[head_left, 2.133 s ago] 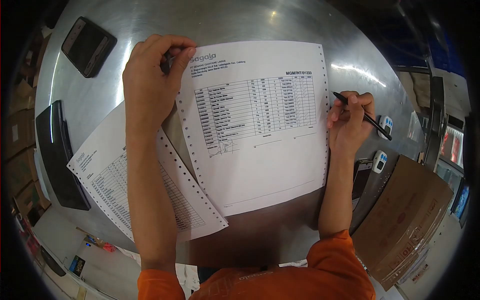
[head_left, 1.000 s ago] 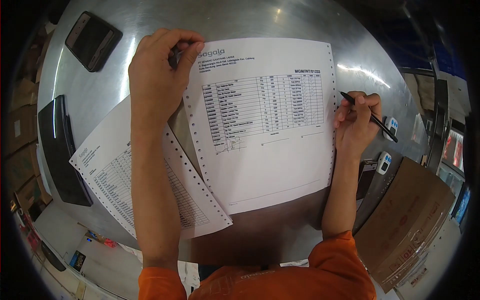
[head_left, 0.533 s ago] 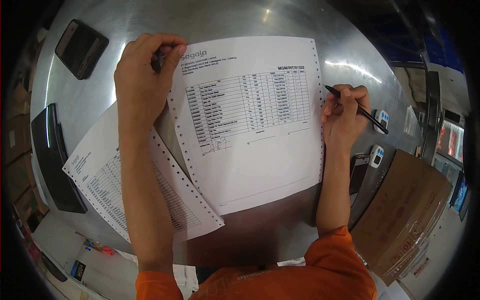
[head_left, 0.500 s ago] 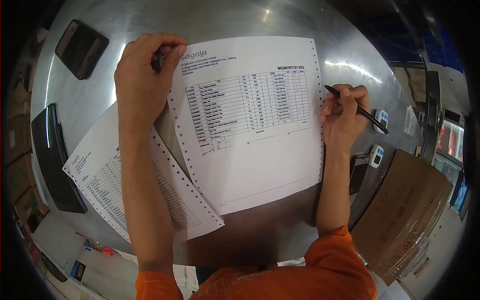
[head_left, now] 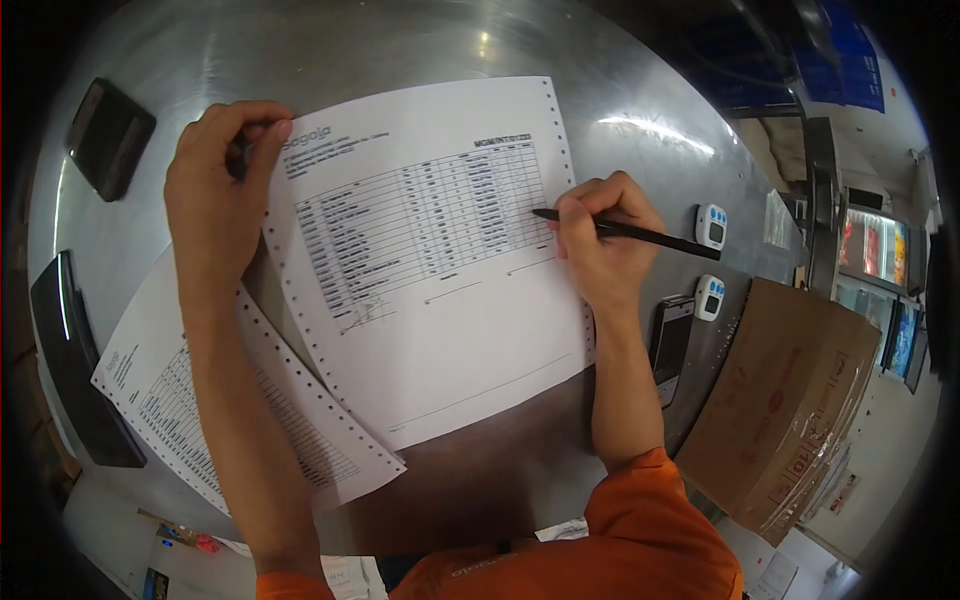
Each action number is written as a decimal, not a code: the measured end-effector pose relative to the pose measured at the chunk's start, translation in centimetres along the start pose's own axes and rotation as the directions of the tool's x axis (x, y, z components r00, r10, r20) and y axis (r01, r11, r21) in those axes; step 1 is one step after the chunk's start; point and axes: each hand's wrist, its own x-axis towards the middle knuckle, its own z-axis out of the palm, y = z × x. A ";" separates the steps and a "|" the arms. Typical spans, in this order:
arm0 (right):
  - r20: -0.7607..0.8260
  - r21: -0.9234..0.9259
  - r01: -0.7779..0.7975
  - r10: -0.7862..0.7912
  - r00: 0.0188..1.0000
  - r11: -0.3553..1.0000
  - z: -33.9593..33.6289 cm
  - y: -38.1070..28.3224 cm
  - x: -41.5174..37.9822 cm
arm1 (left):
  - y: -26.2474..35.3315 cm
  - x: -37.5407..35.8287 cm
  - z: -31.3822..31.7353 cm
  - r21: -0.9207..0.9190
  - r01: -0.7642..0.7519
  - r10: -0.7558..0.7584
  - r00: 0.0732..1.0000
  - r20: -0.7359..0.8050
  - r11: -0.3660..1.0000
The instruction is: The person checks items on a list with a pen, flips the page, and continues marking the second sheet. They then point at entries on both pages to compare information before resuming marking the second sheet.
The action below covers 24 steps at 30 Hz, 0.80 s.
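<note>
A printed sheet point(head_left: 470, 365) with punched edges and a ruled table of text lies on the metal tabletop. At its upper left corner, my left hand point(head_left: 222, 180) pinches the paper between thumb and fingers. My right hand point(head_left: 612, 240) grips a black pen point(head_left: 665, 238), whose tip points left at the table's right-hand columns. The side of this hand rests at the sheet's right edge. Under my left forearm lies a second printed sheet point(head_left: 128, 370), partly covered by the arm.
At the left are a dark phone point(head_left: 112, 138) and a long black flat object point(head_left: 72, 350). On the right sit two small white devices with blue buttons point(head_left: 711, 228), point(head_left: 709, 298), a handheld device with a screen point(head_left: 672, 350) and a flattened brown cardboard piece point(head_left: 785, 390).
My right hand has brought the pen from beside the sheet's right edge down onto the table's right columns. My left hand keeps its corner grip. The whole view has shifted.
</note>
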 end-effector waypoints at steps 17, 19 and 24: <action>0.037 -0.134 0.108 -0.104 0.994 0.985 0.3 0.2 0.4 | -0.1 -0.1 0.4 0.007 0.089 -0.089 0.996 0.014 0.996; 0.018 -0.194 0.110 -0.108 0.994 0.975 0.2 0.2 0.3 | -0.2 -0.1 0.4 0.013 0.078 -0.078 0.997 0.016 0.997; -0.176 0.234 0.030 0.012 0.984 0.972 -1.0 0.1 0.6 | -0.2 0.0 0.4 0.002 0.051 -0.051 0.999 0.014 0.999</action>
